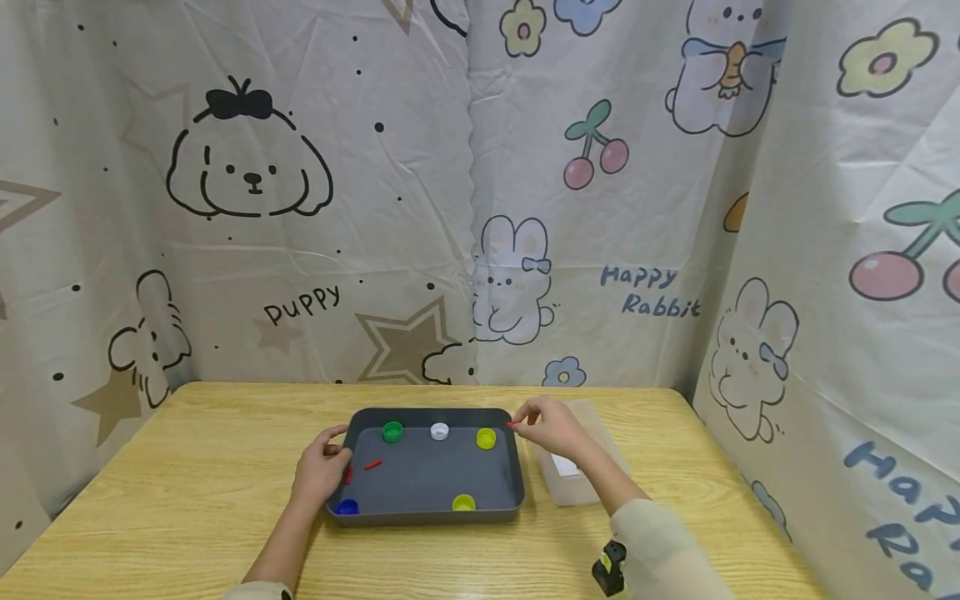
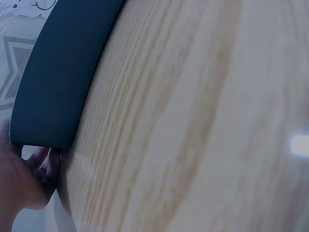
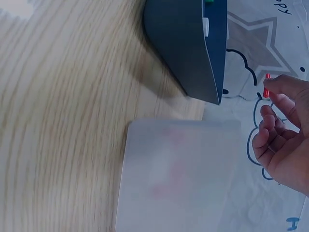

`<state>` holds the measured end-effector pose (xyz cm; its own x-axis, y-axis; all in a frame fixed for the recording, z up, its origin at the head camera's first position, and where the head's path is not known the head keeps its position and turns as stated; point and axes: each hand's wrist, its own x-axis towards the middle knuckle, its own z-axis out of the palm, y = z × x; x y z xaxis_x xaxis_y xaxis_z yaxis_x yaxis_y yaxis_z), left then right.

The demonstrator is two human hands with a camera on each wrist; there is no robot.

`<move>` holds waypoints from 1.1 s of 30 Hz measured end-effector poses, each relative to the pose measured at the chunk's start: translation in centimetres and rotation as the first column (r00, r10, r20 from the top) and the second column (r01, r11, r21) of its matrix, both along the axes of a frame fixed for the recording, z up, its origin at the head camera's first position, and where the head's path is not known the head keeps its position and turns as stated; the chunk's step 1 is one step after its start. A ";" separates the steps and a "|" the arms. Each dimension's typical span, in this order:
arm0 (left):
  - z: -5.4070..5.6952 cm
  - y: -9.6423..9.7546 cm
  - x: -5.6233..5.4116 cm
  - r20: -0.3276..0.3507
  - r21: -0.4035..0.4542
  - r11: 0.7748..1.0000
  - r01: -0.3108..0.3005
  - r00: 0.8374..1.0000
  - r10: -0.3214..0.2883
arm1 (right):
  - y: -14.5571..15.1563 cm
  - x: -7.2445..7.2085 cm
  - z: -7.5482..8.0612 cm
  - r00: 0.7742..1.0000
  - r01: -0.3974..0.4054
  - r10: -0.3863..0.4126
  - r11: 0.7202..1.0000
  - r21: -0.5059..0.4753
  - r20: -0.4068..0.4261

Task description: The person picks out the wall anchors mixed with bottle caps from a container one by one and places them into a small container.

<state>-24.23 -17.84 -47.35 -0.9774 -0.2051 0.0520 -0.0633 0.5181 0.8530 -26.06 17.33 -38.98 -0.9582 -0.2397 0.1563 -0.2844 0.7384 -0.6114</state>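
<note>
A dark grey rectangular tray (image 1: 420, 487) is on the wooden table. My left hand (image 1: 321, 473) grips its left side, with fingers at the outer wall, as the left wrist view also shows. Above the tray's far right corner, my right hand (image 1: 551, 427) pinches a short red stick (image 3: 267, 86) between thumb and fingertip. Two similar pieces, a red stick (image 1: 373, 464) and another red stick (image 1: 348, 476), lie at the tray's left. Round caps sit inside: green (image 1: 392, 432), white (image 1: 439, 432), yellow (image 1: 486, 438) along the back, blue (image 1: 347, 507) and yellow (image 1: 463, 502) along the front.
A pale, flat translucent box (image 3: 174, 174) lies right of the tray, beneath my right forearm, with a white patch (image 1: 566, 467) showing on it. Wood table surface (image 1: 202, 467) extends to the left. A printed curtain (image 1: 405, 250) hangs behind and along the sides.
</note>
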 end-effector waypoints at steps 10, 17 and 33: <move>0.0 0.0 -0.1 0.006 0.009 1.000 0.003 1.000 -0.003 | 1.4 0.0 0.5 0.999 0.035 -0.035 0.999 -0.012 0.016; 0.0 0.0 0.0 0.001 0.021 1.000 0.006 1.000 -0.006 | 2.4 0.0 0.5 0.997 0.072 -0.072 0.997 0.015 0.028; 0.0 -0.1 0.0 0.000 0.028 1.000 0.012 1.000 -0.012 | 3.7 0.6 0.4 0.993 0.090 -0.088 0.996 -0.027 0.074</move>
